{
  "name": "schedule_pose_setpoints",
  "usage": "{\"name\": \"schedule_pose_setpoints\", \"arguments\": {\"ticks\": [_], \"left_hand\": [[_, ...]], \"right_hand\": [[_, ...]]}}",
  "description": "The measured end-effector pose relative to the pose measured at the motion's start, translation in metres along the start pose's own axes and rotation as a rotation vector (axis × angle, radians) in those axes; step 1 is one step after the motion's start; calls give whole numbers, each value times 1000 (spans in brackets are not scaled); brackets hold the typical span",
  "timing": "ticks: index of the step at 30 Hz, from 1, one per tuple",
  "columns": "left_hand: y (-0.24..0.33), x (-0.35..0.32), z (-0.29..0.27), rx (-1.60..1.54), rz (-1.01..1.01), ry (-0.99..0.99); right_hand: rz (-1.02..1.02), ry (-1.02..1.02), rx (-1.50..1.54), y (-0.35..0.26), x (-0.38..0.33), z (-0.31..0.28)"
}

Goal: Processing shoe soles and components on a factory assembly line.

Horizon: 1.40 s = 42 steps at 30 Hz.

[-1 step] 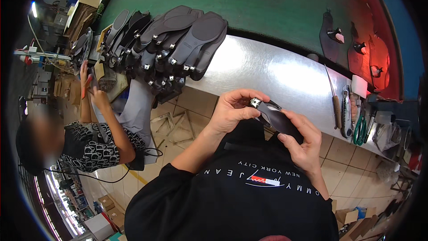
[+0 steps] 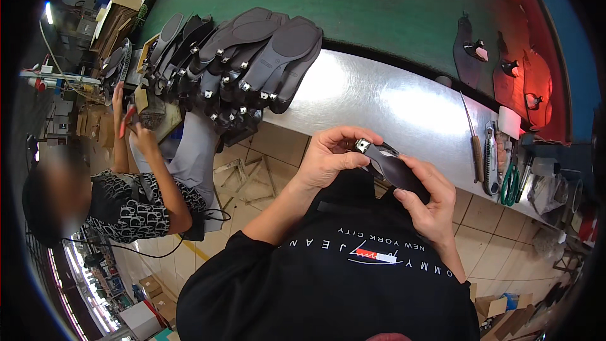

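Note:
Just in front of my chest I hold a dark shoe sole with a shiny metal piece at its narrow end. My left hand pinches that end between thumb and fingers, beside the metal. Around the broad end curls my right hand, thumb below and fingers above. The underside of the sole is partly hidden by my hands. Ahead and to the left, a pile of similar grey-black soles lies on the metal table edge, many showing small silvery pieces.
Beyond the table edge runs a green belt, with several soles under red light at right. An awl, a box cutter and green-handled scissors lie at right. At left sits a co-worker holding a red-handled tool.
The co-worker's hands have shifted slightly, and the red-handled tool now shows more clearly. My own hands and the sole stay almost still.

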<state>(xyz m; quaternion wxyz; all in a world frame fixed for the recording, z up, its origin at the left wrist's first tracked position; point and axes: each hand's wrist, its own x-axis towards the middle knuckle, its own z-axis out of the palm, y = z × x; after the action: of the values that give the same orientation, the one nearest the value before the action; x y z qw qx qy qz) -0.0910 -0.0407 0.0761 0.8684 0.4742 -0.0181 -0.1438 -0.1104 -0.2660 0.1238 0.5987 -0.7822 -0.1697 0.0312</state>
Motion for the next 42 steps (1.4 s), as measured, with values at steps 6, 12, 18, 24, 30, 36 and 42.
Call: {"name": "schedule_pose_setpoints", "arguments": {"ticks": [6, 12, 18, 24, 30, 36, 42], "left_hand": [[0, 0, 0, 27, 6, -9], [2, 0, 3, 17, -1, -11], [0, 0, 2, 56, 18, -21], [-2, 1, 3, 50, 43, -29], [-2, 2, 6, 54, 82, -37], [-3, 0, 4, 54, 74, -46], [-2, 3, 1, 136, 136, -117]], "right_hand": [[11, -25, 14, 0, 0, -2], [25, -37, 78, 2, -1, -3], [9, -34, 71, 3, -2, -4], [17, -55, 87, 4, -2, -6], [21, -61, 115, 5, -3, -8], [13, -49, 95, 4, -5, -5], [-11, -28, 23, 0, -6, -7]]}}
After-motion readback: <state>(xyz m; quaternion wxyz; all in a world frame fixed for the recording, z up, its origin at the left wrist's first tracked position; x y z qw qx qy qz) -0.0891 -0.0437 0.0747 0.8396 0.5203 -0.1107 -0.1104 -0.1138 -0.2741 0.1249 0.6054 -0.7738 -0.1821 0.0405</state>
